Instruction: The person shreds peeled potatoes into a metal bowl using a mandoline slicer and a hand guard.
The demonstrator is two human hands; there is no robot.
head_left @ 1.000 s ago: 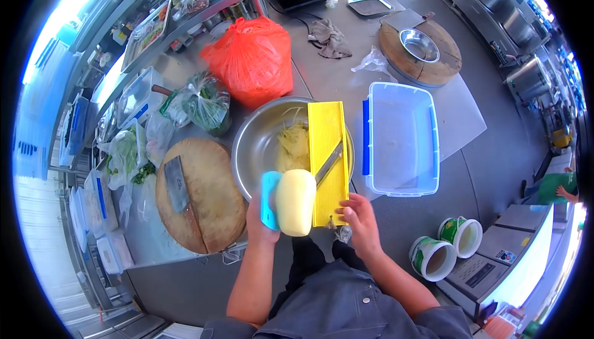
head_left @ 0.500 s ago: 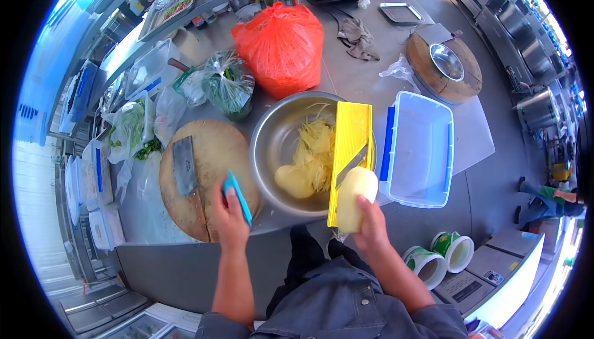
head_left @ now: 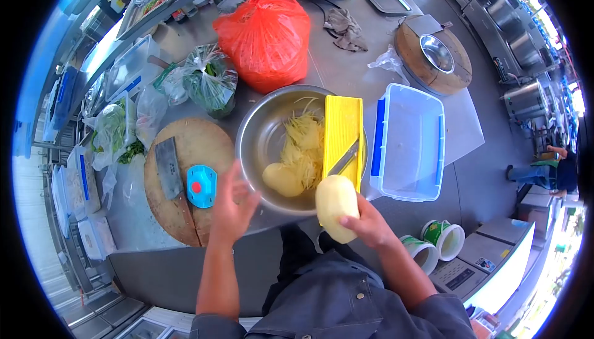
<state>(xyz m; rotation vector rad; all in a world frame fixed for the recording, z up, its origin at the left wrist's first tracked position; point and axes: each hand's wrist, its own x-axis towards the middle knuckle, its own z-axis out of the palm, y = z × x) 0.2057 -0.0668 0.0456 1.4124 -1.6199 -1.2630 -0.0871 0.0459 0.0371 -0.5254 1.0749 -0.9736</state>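
My right hand [head_left: 370,223] grips a large peeled potato [head_left: 337,206] over the near end of a yellow mandoline slicer [head_left: 340,130]. The slicer rests across the right side of a steel bowl [head_left: 252,130]. Inside the bowl are pale yellow shreds [head_left: 303,147] and another peeled potato [head_left: 283,180]. My left hand [head_left: 234,208], slightly blurred, is open and holds nothing, between the bowl and a round wooden chopping board [head_left: 213,138]. On that board lie a blue hand guard [head_left: 202,186] with a red knob and a cleaver [head_left: 168,169].
A red plastic bag [head_left: 265,42] and bagged greens [head_left: 210,82] stand behind the bowl. To its right is a clear plastic container [head_left: 411,144]. Farther back, a second round board [head_left: 455,60] carries a small metal bowl [head_left: 437,53]. Another person [head_left: 544,169] is at far right.
My left hand has let go of the blue hand guard, which now lies on the chopping board. The potato in my right hand has shifted left and toward me. The view has shifted slightly.
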